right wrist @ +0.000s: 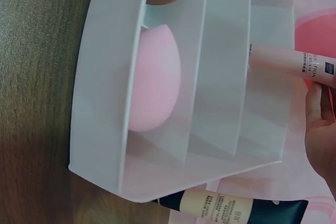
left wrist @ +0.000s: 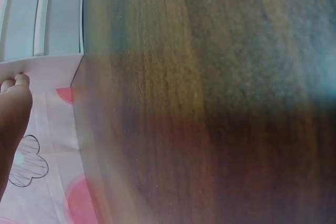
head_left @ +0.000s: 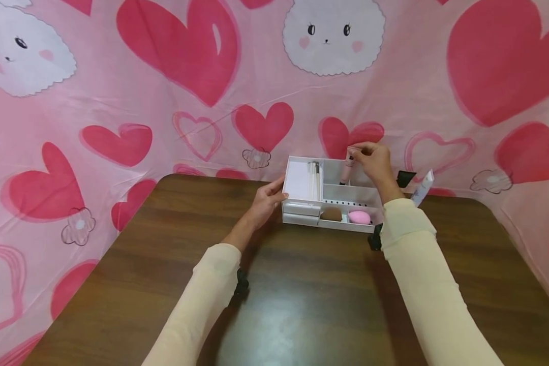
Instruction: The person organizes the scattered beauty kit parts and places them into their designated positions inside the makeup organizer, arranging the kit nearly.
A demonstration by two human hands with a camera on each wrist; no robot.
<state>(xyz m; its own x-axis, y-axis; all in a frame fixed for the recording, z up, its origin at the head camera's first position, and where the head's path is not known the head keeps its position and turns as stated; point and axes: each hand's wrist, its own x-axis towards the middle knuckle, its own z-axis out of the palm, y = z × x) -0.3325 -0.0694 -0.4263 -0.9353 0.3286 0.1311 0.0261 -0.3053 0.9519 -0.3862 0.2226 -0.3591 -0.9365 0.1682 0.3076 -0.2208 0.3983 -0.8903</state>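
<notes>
My left hand point(head_left: 266, 203) rests against the left side of a white makeup organizer point(head_left: 302, 203), thumb at its front corner; in the left wrist view its fingertips touch the side panel. My right hand point(head_left: 374, 161) pinches a slim pink cream tube point(head_left: 348, 168) by its upper end. The tube point(right wrist: 286, 61) stands upright in the organizer's back compartment, its lower end hidden behind a divider in the right wrist view. Several makeup brushes point(head_left: 314, 180) lie on the organizer's left part. A pink makeup sponge point(head_left: 359, 217) and a brown rounded item point(head_left: 331, 214) sit in the front compartments.
Outside the organizer's right side are a beige tube with dark ends point(right wrist: 220, 208) and a white tube point(head_left: 423, 188). Two small drawers point(head_left: 301, 213) form its front left. The wooden table point(head_left: 274, 295) ends at a pink heart-patterned cloth point(head_left: 265, 76) behind it.
</notes>
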